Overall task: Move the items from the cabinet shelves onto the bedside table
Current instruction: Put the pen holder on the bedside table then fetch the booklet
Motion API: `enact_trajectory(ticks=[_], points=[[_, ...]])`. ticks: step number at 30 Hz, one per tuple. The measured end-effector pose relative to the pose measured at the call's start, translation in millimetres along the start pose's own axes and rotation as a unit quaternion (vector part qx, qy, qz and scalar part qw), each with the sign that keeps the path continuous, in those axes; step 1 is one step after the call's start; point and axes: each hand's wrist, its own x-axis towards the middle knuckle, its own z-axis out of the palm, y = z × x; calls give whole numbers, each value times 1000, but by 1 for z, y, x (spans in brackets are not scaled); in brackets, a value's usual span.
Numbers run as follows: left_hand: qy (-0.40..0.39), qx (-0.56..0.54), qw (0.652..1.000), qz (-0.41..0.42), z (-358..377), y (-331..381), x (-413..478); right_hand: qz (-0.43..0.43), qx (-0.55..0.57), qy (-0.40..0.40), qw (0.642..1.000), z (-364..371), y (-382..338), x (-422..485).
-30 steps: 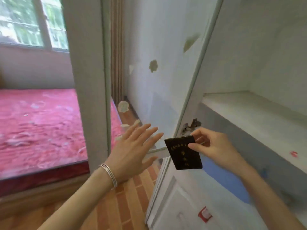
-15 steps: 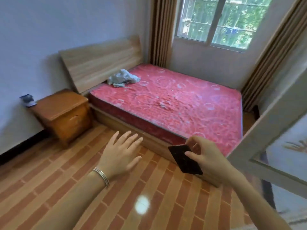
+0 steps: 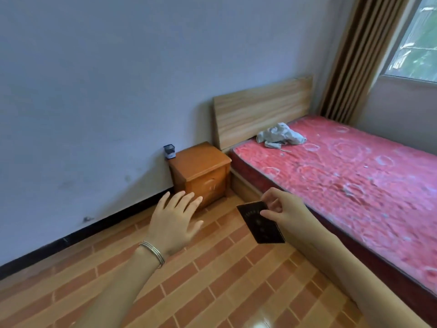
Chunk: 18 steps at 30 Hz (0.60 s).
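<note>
A home bedroom. A bed (image 3: 244,189) with a bare red mattress (image 3: 343,176) and wooden headboard (image 3: 260,110) stands along the right, and a small wooden bedside table (image 3: 201,162) sits just left of it against the far wall (image 3: 94,91). A brown curtain (image 3: 354,58) hangs beside a window (image 3: 418,43) at far right. The floor (image 3: 212,280) is brick-patterned tile.
</note>
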Motion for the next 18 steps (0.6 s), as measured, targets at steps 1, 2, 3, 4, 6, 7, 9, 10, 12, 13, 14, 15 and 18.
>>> enact_trajectory(ticks=[1, 2, 3, 4, 6, 7, 9, 10, 12, 13, 14, 15, 18], points=[[-2, 4, 1000, -6, 1, -16, 4, -5, 13, -3, 1000, 11, -6, 18], [-4, 8, 1000, -12, 3, -31, 6, -5, 27, -8, 1000, 21, -11, 34], [-5, 10, 1000, -18, 7, -44, 8, 1, 44, -16, 999, 32, -14, 49], [-8, 10, 1000, -24, 12, -55, 8, 8, 59, -27, 998, 42, -15, 63], [-21, 12, 999, -44, 26, -75, 7, 15, 76, -57, 995, 63, -16, 92], [-29, 12, 998, -55, 34, -83, 7, 15, 79, -74, 994, 72, -15, 105], [-50, 12, 996, -72, 51, -96, 9, 14, 90, -102, 991, 90, -10, 133], [-60, 13, 995, -80, 60, -101, 11, 12, 95, -111, 989, 97, -7, 146], [-73, 16, 993, -93, 76, -111, 24, 4, 95, -124, 988, 109, 1, 176], [-78, 15, 992, -99, 84, -116, 35, 2, 94, -131, 987, 113, 6, 192], [-78, 12, 991, -105, 91, -122, 48, 0, 97, -139, 986, 115, 11, 210], [-73, 10, 991, -111, 97, -128, 65, -3, 102, -144, 984, 117, 15, 229], [-45, 3, 991, -123, 108, -145, 126, -12, 115, -152, 982, 114, 30, 292]])
